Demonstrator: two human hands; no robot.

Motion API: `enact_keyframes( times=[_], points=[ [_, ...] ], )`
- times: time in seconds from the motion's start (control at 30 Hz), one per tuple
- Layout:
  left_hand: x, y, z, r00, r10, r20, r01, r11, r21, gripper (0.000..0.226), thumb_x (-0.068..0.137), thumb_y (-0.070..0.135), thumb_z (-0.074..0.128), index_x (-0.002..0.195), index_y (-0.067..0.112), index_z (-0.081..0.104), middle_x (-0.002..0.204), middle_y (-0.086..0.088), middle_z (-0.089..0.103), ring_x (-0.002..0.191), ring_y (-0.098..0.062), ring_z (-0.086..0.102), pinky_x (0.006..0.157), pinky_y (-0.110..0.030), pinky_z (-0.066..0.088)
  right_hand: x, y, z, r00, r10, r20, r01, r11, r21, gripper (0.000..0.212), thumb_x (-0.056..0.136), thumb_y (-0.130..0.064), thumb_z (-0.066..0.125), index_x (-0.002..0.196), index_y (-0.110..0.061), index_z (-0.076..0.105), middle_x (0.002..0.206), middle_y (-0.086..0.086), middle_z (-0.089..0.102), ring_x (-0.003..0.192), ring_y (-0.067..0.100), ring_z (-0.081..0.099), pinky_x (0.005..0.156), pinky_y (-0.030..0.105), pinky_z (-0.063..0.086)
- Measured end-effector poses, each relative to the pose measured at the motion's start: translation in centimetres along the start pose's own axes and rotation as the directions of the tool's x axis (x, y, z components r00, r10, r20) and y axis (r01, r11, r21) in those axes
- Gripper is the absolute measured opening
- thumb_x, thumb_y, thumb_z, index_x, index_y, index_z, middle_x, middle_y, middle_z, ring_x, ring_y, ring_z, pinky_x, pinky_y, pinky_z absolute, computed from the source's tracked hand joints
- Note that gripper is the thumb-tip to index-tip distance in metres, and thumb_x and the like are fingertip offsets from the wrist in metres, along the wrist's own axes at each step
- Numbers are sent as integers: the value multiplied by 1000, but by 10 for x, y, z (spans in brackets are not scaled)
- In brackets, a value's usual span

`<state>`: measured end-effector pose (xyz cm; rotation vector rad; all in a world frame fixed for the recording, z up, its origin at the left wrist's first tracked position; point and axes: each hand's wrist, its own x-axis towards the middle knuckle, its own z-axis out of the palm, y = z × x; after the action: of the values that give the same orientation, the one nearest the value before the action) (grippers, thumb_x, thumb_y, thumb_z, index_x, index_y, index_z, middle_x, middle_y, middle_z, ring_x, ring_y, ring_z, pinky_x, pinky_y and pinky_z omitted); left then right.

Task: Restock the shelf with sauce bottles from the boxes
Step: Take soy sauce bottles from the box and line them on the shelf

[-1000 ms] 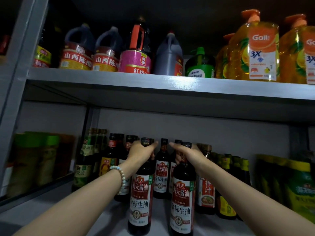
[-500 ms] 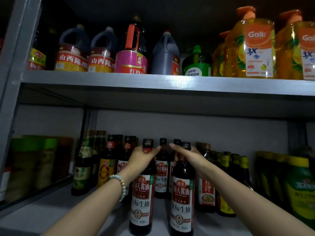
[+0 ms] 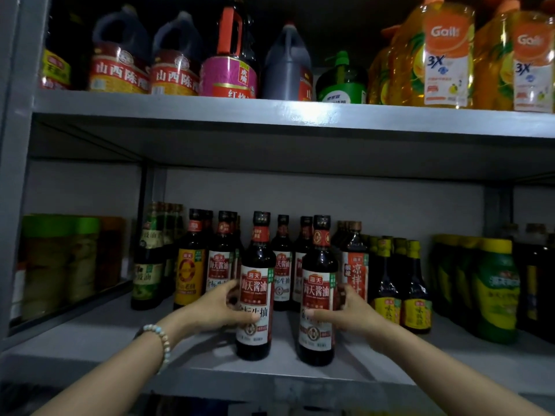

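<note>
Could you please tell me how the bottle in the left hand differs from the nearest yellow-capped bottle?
The soy sauce bottle has a black cap and red-and-white label; the yellow-capped bottle has a yellow label. The left hand grips the first; the second stands untouched. Both are dark, upright, on the lower shelf.

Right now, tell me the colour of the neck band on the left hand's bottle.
Red neck band, clearest in head view.
</note>
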<state>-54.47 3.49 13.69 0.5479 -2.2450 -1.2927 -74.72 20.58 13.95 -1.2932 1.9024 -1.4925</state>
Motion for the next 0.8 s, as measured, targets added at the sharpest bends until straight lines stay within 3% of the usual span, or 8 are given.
enact_keyframes(
  times=[0.1,0.27,0.37,0.47,0.6,0.73,0.8],
  points=[
    [6,-3,8,997,10,-79,-10,1000,11,85,66,19,83,138,19,37,128,3,57,101,-4,62,74,-16,51,-2,5,7,999,3,-41,-4,999,-34,89,62,-19,87,133,-15,32,124,6,58,116,24,57,102,45,45],
    [25,-6,22,981,5,-195,8,998,66,92,55,30,88,134,20,40,127,2,57,112,-16,58,98,-38,48,1,10,14,996,-36,-88,31,998,-53,68,67,-16,84,116,-21,37,107,-5,56,109,17,57,97,37,46],
    [39,-5,31,968,19,-252,17,990,140,86,63,29,85,135,18,39,130,0,56,118,-16,54,99,-33,45,10,14,10,998,-34,-43,32,998,-48,60,70,-17,82,112,-25,39,103,-8,57,108,15,56,97,36,46],
    [52,-7,38,956,36,-291,14,986,169,84,67,31,83,136,17,37,134,-1,52,122,-19,51,99,-33,44,20,18,4,1000,-22,0,22,999,-45,60,72,-17,80,121,-22,46,113,-4,62,114,18,57,101,39,45],
    [71,-14,42,954,27,-299,10,993,120,85,69,31,82,139,19,35,141,-1,47,127,-20,48,100,-33,42,40,28,-1,1000,-14,3,14,999,-40,64,73,-19,79,128,-16,47,115,-2,62,115,20,58,103,41,45],
    [89,-20,42,959,4,-282,22,996,88,83,68,29,82,138,18,39,138,0,50,126,-19,49,101,-34,43,61,39,-1,999,-19,-43,17,998,-54,70,72,-26,81,132,-18,46,120,-2,63,111,17,60,98,37,49],
    [97,-23,42,957,-7,-289,28,997,70,79,67,27,83,134,18,43,136,0,53,123,-18,51,102,-35,44,71,41,2,998,-16,-68,15,1000,-21,68,71,-25,81,129,-19,45,109,-7,63,99,12,61,84,27,53]
  ],
)
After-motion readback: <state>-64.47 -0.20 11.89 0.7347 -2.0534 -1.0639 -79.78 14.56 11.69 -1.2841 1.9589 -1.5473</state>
